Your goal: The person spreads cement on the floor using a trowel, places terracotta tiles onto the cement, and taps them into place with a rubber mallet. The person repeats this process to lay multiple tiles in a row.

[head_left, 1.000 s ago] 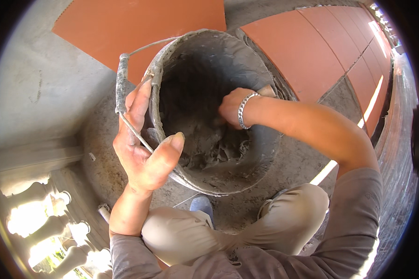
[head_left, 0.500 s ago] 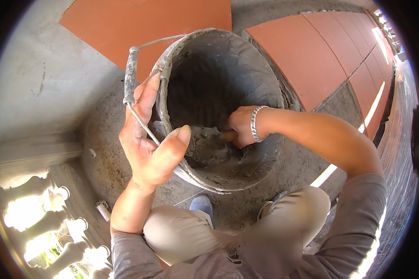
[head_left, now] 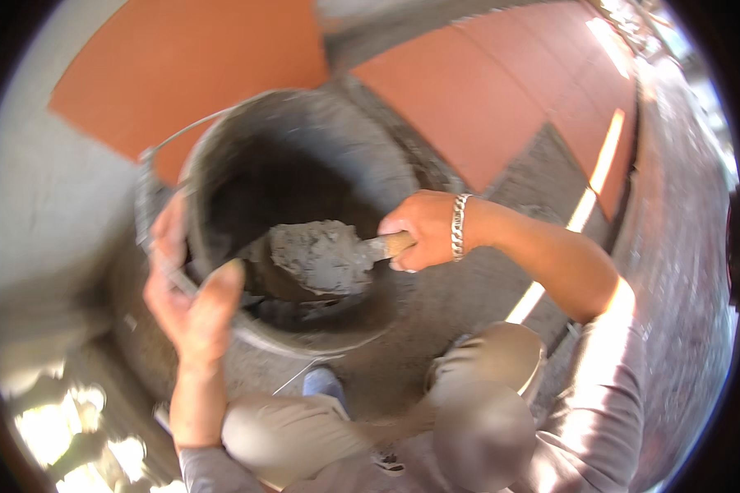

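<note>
A mortar-smeared bucket (head_left: 370, 140) leans in front of me, its mouth turned up toward me. My left hand (head_left: 191, 308) is closed on its left rim, thumb at the inside edge and fingers along the outer wall by the wire handle (head_left: 191, 126). In my right hand (head_left: 427, 230), fingers wrapped round the wooden grip, is a trowel (head_left: 376, 248). Grey wet mortar (head_left: 321, 256) heaps on its blade and covers it, over the bucket's mouth. The inside of the bucket is dark, so how much mortar lies in it is hard to tell.
A large orange-red tile (head_left: 197, 62) lies beyond the bucket against the pale wall (head_left: 25, 189). More laid tiles (head_left: 452, 99) spread to the far right. Rough grey floor (head_left: 419, 329) surrounds the bucket. Balusters (head_left: 74, 419) stand at lower left, and plastic-wrapped material (head_left: 682, 287) at right.
My right hand has drawn the trowel up from inside the bucket, bringing its mortar-loaded blade into sight. The view has shifted, and bucket and left hand sit farther left in it.
</note>
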Tool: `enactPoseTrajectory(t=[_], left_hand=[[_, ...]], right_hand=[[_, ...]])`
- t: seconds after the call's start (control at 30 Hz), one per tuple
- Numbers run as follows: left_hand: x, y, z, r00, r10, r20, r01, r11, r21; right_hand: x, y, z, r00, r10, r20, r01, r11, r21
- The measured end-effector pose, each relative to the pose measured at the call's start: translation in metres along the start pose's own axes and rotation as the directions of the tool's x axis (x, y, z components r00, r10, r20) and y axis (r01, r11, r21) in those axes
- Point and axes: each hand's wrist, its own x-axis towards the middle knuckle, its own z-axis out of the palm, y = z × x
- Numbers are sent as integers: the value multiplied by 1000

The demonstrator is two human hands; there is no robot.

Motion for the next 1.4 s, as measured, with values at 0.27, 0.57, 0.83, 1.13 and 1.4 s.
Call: enactPoseTrajectory(t=[0.27, 0.57, 0.83, 1.13, 1.4], left_hand=[[12, -18, 18, 995, -91, -50, 83, 988, -130], [3, 6, 32, 983, -174, -60, 165, 977, -132], [11, 8, 28, 996, -83, -43, 86, 993, 79], [6, 3, 22, 1000, -23, 15, 24, 998, -55], [8, -8, 20, 997, 65, 48, -60, 994, -86]], right_hand=[[-179, 86, 62, 734, 613, -292, -261, 652, 712], [-310, 254, 172, -60, 820, -569, -959, 111, 261], [-282, 222, 117, 69, 293, -954, -860, 502, 92], [-49, 26, -7, 872, 79, -484, -409, 661, -629], [114, -16, 7, 940, 121, 319, 187, 600, -778]])
